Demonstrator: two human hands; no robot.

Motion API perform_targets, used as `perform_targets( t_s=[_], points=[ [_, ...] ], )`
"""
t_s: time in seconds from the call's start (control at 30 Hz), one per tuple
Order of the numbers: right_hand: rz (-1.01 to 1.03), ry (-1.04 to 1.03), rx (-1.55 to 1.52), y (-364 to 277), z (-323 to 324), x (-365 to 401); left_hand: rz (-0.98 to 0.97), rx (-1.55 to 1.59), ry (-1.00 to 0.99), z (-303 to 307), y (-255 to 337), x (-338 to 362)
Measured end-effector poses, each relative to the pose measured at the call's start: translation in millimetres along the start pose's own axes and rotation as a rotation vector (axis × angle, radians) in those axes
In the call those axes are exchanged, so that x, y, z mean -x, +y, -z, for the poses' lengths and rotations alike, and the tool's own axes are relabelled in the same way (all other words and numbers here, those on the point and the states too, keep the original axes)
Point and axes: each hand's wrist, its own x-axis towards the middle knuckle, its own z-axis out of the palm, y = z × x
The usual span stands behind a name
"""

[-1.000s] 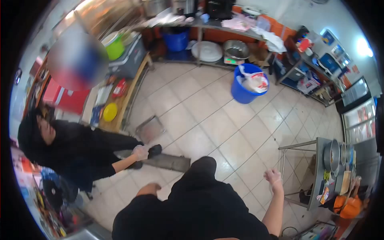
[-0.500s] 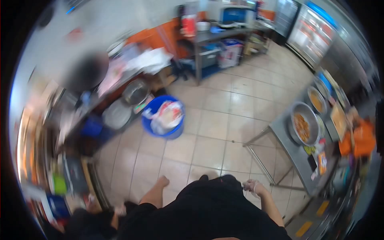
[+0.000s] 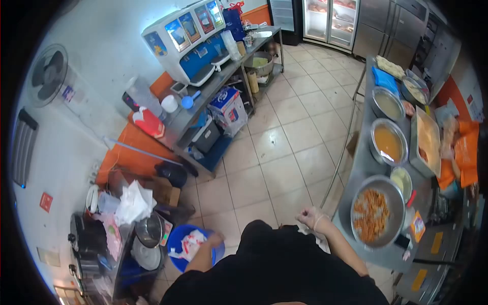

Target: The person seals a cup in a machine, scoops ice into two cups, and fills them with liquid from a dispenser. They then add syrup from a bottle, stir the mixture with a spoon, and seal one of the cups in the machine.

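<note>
My left hand [image 3: 216, 239] hangs at my left side, in front of the blue bin [image 3: 179, 235] that holds white and red plastic. It looks bare and its fingers are smeared by motion. On my right hand [image 3: 313, 219] there is a clear plastic glove; the fingers are curled in, and what they hold, if anything, is hidden. This hand is beside the metal table [image 3: 345, 203]. Closest to it on that table stands a big steel bowl [image 3: 358, 235] with orange-brown food pieces [image 3: 371, 216].
A bowl of orange liquid [image 3: 388, 143], a tray [image 3: 424, 137] and a phone [image 3: 402, 242] lie along the right table. A co-worker in an orange apron [image 3: 465, 152] stands beyond it. Left: a drinks dispenser [image 3: 185, 35] and pots [image 3: 149, 231]. Fridges [image 3: 330, 20] stand at the far end.
My view has swung, bringing the drinks dispenser and fridges into fuller sight. The right table and its bowls are closer, and my right hand is higher. The blue bin is now beside my left hand.
</note>
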Motion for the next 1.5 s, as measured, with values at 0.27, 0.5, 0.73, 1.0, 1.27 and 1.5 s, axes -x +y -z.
perform_targets(
  t_s=[0.27,0.5,0.73,1.0,1.27,1.5],
  points=[
    [0.156,-0.046,0.358,-126,134,-329,0.829,0.843,-0.296,95,-12,-70],
    [0.043,-0.135,0.174,-205,203,-544,0.744,0.658,0.214,347,-160,-337],
    [0.284,-0.100,0.021,-290,303,-792,0.206,0.629,1.134,919,-145,-554],
    [1.056,0.119,0.098,-543,368,-1110,0.539,0.409,1.385,1149,-134,-721],
    [1.254,-0.290,-0.002,-644,333,-1218,0.606,0.590,1.477,1159,-139,-745],
    [1.227,-0.217,-0.069,-627,320,-1211,0.532,0.079,1.676,1156,-126,-743]
  ],
)
